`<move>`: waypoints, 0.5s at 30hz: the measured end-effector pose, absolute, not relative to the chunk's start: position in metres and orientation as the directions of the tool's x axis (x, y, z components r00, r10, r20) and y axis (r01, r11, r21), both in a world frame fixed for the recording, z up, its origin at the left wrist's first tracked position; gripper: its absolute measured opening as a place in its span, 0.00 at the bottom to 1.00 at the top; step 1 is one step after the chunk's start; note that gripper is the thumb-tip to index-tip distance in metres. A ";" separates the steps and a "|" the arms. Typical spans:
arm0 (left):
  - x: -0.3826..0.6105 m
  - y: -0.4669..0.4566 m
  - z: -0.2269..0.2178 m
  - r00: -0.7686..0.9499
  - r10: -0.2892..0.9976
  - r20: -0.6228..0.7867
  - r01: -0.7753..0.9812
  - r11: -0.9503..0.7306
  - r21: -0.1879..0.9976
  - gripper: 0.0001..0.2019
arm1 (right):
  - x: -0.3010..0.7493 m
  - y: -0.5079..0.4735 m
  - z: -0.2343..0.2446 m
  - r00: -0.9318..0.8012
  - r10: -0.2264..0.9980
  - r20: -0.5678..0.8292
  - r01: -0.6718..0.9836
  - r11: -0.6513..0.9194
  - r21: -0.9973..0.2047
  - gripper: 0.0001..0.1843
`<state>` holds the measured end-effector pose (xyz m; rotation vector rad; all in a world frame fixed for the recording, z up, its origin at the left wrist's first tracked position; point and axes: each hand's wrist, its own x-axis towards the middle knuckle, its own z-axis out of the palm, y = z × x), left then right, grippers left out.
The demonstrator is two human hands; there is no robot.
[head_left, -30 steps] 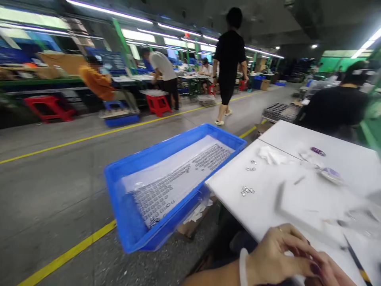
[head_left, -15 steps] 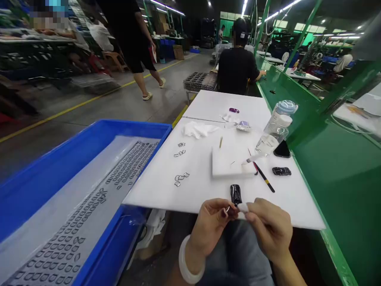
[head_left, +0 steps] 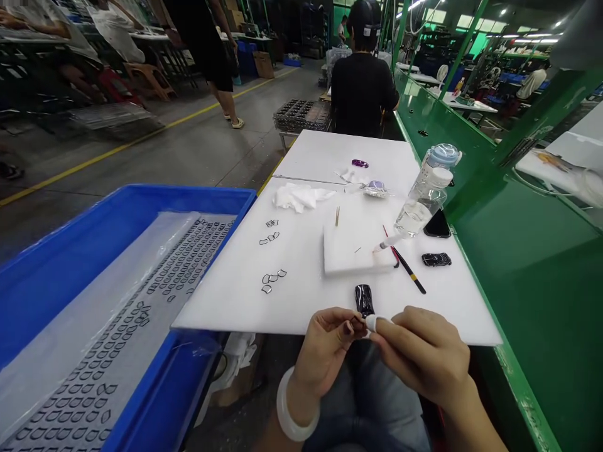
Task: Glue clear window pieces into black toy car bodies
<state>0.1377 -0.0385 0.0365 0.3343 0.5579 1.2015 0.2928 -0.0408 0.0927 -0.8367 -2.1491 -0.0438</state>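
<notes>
Left hand (head_left: 325, 345), white bangle (head_left: 283, 405) on wrist, pinches small dark piece (head_left: 358, 322) at fingertips. Right hand (head_left: 424, 351), with white finger cover (head_left: 371, 322), meets it there. Just beyond, black toy car (head_left: 364, 299) lies on white table (head_left: 226, 311); second black toy car (head_left: 436, 259) lies farther right, near black phone (head_left: 437, 224). Slim black tool (head_left: 411, 272) with yellow band lies near white block (head_left: 358, 248). At left, small black-rimmed pieces (head_left: 267, 289) in groups. Beside table, blue tub (head_left: 162, 380) contains many similar pieces in rows.
</notes>
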 end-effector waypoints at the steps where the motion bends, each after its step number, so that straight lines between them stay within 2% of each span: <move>1: 0.138 -0.038 0.037 0.252 0.942 -0.223 -0.782 0.334 0.526 0.11 | 0.291 -0.040 0.092 -0.463 0.550 0.694 0.575 0.783 -0.237 0.05; 7: 0.137 -0.040 0.035 0.243 0.951 -0.190 -0.752 0.308 0.583 0.10 | 0.287 -0.039 0.093 -0.581 0.563 0.587 0.591 0.788 -0.172 0.07; 10: 0.130 -0.042 0.032 0.198 0.968 -0.156 -0.660 0.250 0.709 0.09 | 0.303 -0.042 0.093 -0.556 0.626 0.546 0.592 0.760 -0.269 0.06; 11: 0.127 -0.042 0.030 0.164 0.977 -0.136 -0.582 0.207 0.786 0.08 | 0.310 -0.043 0.090 -0.509 0.674 0.535 0.608 0.722 -0.331 0.05; 13: 0.121 -0.041 0.027 0.070 0.997 -0.042 -0.302 0.062 0.951 0.06 | 0.323 -0.044 0.082 -0.365 0.780 0.508 0.645 0.605 -0.466 0.06; 14: 0.120 -0.040 0.024 0.026 0.998 0.049 -0.117 -0.045 0.992 0.05 | 0.327 -0.044 0.076 -0.291 0.826 0.483 0.657 0.539 -0.527 0.06; 15: 0.119 -0.039 0.022 0.003 0.987 0.163 0.066 -0.163 0.984 0.05 | 0.330 -0.044 0.068 -0.229 0.862 0.452 0.660 0.479 -0.578 0.06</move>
